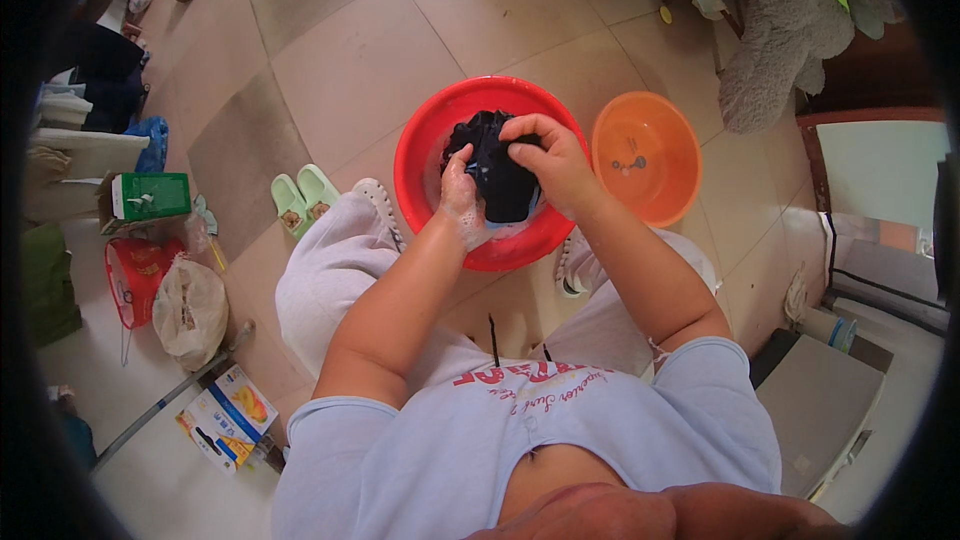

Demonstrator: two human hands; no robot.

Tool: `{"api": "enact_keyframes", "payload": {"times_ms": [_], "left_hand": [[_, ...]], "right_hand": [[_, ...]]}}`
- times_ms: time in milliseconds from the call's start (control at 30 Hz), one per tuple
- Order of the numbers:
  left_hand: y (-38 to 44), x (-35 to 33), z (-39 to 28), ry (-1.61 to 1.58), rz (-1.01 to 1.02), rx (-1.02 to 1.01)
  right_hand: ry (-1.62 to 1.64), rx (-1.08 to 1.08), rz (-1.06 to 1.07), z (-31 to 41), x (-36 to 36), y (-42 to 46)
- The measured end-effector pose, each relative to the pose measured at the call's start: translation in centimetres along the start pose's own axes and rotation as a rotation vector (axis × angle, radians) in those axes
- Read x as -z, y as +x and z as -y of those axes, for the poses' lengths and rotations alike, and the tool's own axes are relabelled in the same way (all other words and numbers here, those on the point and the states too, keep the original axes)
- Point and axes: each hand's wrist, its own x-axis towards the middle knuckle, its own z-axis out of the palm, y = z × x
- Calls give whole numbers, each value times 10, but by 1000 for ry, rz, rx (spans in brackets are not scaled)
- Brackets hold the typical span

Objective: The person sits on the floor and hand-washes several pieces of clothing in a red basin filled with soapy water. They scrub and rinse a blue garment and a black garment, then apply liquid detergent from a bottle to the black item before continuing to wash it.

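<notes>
A red plastic basin (415, 165) stands on the floor between my feet, with suds inside it. Over it my two hands have hold of a bunched black cloth garment (510, 187), with some light blue showing at its lower edge. My left hand (460, 191), wet with foam, grips the cloth's left side, thumb up. At the upper right my right hand (551, 157) pinches the cloth between thumb and bent fingers. Part of the cloth is hidden behind the hands. Close to the red basin's right side is an orange plastic basin (651, 157).
Light green slippers (304, 195) lie on the tiled floor left of the basin. Farther left are a green box (154, 195), a red bag (135, 277) and a whitish sack (191, 307). A grey plush toy (772, 52) is at the upper right.
</notes>
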Motion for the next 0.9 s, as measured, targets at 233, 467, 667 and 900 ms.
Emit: {"api": "enact_keyframes", "payload": {"times_ms": [233, 467, 667, 900], "left_hand": [[4, 4, 15, -74, 44, 45], [12, 4, 9, -67, 212, -69], [6, -21, 23, -1, -139, -41], [18, 11, 18, -32, 144, -48]], "right_hand": [[209, -56, 147, 37, -10, -9], [-1059, 718, 114, -29, -47, -40], [-887, 227, -425, -27, -28, -1], [-901, 350, -200, -45, -47, -21]]}}
